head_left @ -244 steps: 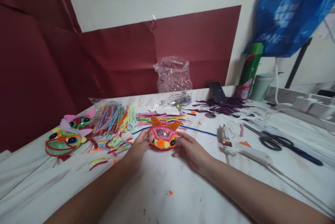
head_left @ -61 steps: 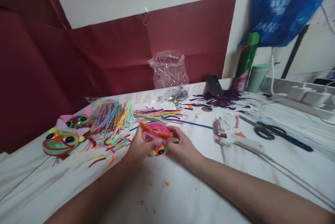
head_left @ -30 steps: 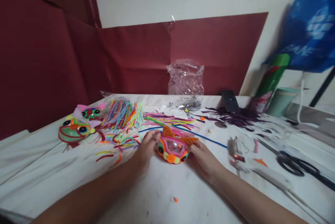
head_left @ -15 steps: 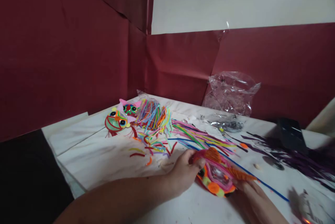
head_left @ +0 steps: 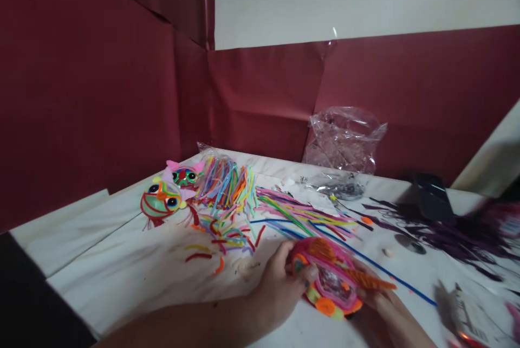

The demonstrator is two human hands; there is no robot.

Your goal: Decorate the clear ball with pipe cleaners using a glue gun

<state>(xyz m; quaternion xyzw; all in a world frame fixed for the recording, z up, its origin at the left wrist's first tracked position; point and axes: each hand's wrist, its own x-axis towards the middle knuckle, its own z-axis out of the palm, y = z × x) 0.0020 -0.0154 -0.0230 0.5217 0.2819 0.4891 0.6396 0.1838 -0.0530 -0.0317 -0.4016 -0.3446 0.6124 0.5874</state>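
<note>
My left hand (head_left: pixel 280 288) and my right hand (head_left: pixel 382 310) both grip a small pink craft face (head_left: pixel 331 280) with orange pipe-cleaner ears and orange and yellow pom-poms. It is tilted, just above the white table (head_left: pixel 134 277). My left thumb lies on its left edge. My right fingers curl under its right side, below an orange ear. Two finished craft faces (head_left: pixel 162 200) stand at the far left of the table. A pile of coloured pipe cleaners (head_left: pixel 227 185) lies behind my hands.
A crumpled clear plastic bag (head_left: pixel 343 139) stands by the maroon paper wall. A dark phone (head_left: pixel 433 201) and purple strands (head_left: pixel 459 231) lie at the right. A long blue pipe cleaner (head_left: pixel 390 275) runs across the table. A blurred glue gun (head_left: pixel 461 310) sits at the lower right.
The view has swung left and down, so the blue bag, can and scissors are out of sight. Both hands kept hold of the pink face, turning and tilting it and shifting it a little to the right.
</note>
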